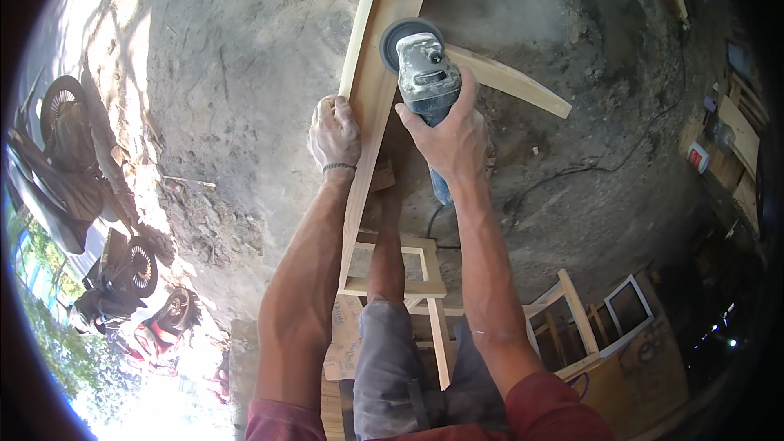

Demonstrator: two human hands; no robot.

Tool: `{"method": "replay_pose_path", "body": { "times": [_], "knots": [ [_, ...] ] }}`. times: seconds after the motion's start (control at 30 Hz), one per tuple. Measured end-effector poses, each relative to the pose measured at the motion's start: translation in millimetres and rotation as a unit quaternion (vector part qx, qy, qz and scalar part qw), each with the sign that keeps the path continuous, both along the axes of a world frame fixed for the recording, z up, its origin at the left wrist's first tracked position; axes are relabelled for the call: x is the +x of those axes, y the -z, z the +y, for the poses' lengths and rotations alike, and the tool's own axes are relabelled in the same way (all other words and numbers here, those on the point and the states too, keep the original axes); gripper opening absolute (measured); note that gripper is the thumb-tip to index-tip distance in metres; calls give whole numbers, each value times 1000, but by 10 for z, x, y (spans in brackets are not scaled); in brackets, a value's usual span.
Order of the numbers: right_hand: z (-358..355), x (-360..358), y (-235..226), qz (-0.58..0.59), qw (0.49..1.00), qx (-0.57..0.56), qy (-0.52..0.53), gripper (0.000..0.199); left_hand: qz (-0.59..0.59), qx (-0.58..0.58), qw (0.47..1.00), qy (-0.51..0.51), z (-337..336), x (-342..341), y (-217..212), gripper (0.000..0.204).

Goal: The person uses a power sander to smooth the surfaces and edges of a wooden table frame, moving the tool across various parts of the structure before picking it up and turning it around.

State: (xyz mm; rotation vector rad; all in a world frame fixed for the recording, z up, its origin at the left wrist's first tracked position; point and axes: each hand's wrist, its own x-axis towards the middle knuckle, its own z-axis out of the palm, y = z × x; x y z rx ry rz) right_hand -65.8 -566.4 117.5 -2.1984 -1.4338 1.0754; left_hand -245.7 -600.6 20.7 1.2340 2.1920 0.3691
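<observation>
Right hand (447,131) wrapped round angle grinder (426,75), 12 o'clock; left hand (335,129) clamped on wooden plank (376,98), running 12 to 7. Grinder likely heavy, rigid: grip body, clear of disc (389,47). Plank looks stiff.

"What's on your feed?"
"I see a rough grey floor (237,73), sunlit along its left, where motorbikes (104,294) stand near green leaves (45,335)."
"And right?"
"Darker from here: I see wooden planks (739,135), and lower down, bright spots (732,343)."
</observation>
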Motion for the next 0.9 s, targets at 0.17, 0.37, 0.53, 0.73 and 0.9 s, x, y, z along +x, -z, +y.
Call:
{"method": "replay_pose_path", "body": {
  "times": [0.17, 0.37, 0.53, 0.73, 0.9],
  "knots": [
    [30, 93, -23, -2, 998, -20, 62, 93, 11, 28, 1000, 2, -24, -14, 39, 53],
    [-11, -50, -12, -8, 1000, 3, 4, 93, 19, 27, 999, -1, -10, 23, 8, 51],
    [25, 9, -12, -2, 1000, 6, 29, 95, 16, 22, 1000, -1, -34, -13, 27, 49],
    [47, -99, 0, -3, 1000, 18, -9, 93, 18, 12, 1000, -1, -19, 8, 32, 47],
    [93, -80, 1, 14, 999, 12, 48, 91, 2, -12, 1000, 4, -17, -19, 23, 47]
  ]
}}
